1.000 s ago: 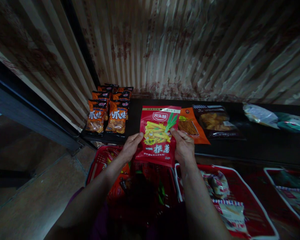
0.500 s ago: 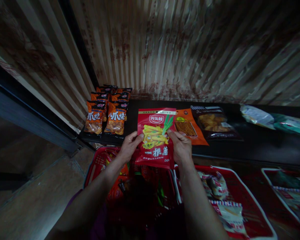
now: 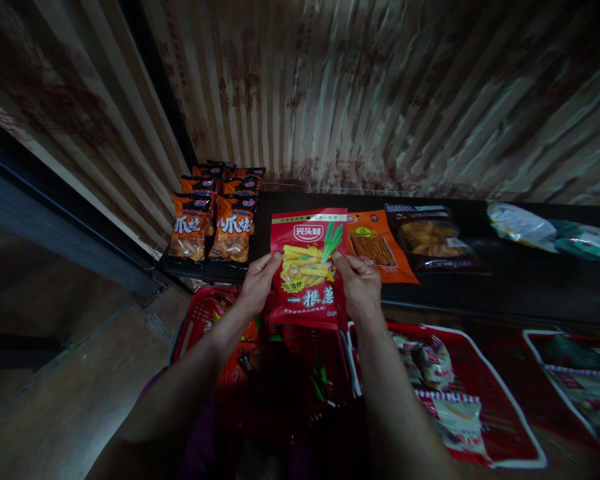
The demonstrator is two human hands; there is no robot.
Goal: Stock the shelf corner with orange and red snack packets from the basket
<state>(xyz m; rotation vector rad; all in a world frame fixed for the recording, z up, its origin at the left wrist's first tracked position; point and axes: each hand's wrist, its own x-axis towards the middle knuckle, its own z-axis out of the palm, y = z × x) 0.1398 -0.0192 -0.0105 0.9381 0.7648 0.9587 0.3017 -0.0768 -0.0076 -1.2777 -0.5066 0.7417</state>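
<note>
Between my two hands a red snack bag with yellow sticks and a green onion printed on it is held upright, its front facing me. My left hand pinches its left edge, thumb on the front. At the opposite edge my right hand grips it the same way; the fingers behind are hidden. Just behind it, partly covered, lies an orange snack bag on the black shelf. Under my forearms stands a red basket with several snack bags in shadow.
Orange-and-black snack bags stand in two rows at the shelf's left end. A dark bag and pale plastic packs lie to the right. A second red basket and a third basket hold packages. A metal post rises at left.
The red snack bag, still in both hands, sits slightly further left in view. The shelf appears a little higher, and nothing has been let go.
</note>
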